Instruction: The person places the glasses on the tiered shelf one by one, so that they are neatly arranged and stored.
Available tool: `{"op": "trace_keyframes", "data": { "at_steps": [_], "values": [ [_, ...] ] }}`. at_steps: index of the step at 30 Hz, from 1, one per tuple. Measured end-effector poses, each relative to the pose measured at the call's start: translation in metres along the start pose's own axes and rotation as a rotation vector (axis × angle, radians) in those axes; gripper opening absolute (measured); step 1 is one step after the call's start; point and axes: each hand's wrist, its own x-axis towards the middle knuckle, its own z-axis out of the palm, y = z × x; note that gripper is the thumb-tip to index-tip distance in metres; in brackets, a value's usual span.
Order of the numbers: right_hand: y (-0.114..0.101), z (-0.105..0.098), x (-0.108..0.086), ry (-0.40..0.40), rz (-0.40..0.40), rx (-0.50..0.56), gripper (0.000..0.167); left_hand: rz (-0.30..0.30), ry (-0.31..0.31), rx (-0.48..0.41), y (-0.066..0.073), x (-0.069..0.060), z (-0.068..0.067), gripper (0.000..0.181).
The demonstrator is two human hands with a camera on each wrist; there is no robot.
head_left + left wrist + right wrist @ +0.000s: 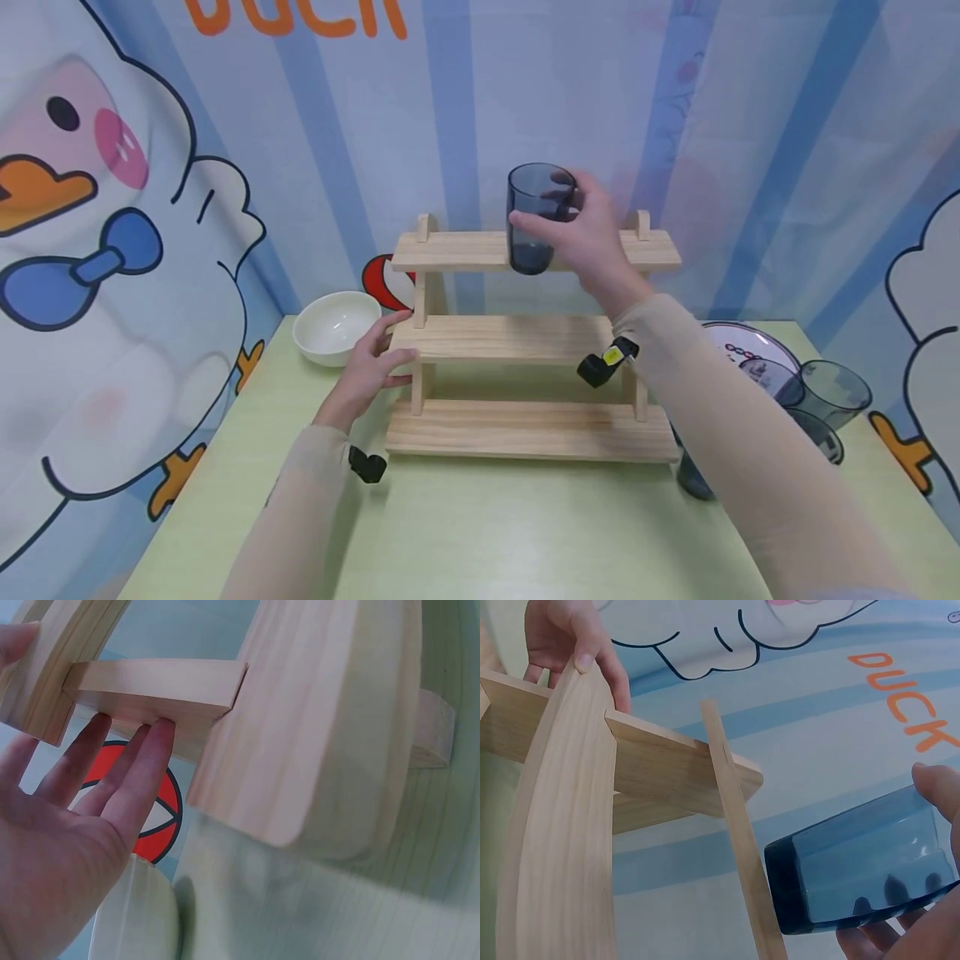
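My right hand (592,237) grips a dark tinted drinking glass (529,242) round its side, with its mouth up, at the top board of a three-tier wooden display rack (502,337). In the right wrist view the glass (855,859) has its thick base close to the board's edge; I cannot tell if they touch. My left hand (363,367) holds the left end of the rack's middle board. Its thumb lies on that board, and in the left wrist view the fingers (139,784) reach against the side upright (154,682).
Left of the rack stands a white bowl (336,327). Several more tinted glasses (832,392) stand to the right, partly behind my right sleeve, with a patterned plate (738,337) behind them. The pale green table (517,533) runs up to a printed curtain (480,108).
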Motion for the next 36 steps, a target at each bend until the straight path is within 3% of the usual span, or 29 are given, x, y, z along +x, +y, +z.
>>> {"op": "trace_keyframes", "data": {
  "at_steps": [15,36],
  "values": [
    [0.006,0.017,0.016,0.026,0.061,-0.008,0.087,0.001,-0.005,0.003,-0.001,-0.001,-0.001,0.069],
    [0.008,0.037,0.031,0.037,0.116,-0.027,0.085,0.007,-0.025,-0.012,0.001,-0.001,-0.002,0.071]
  ]
}}
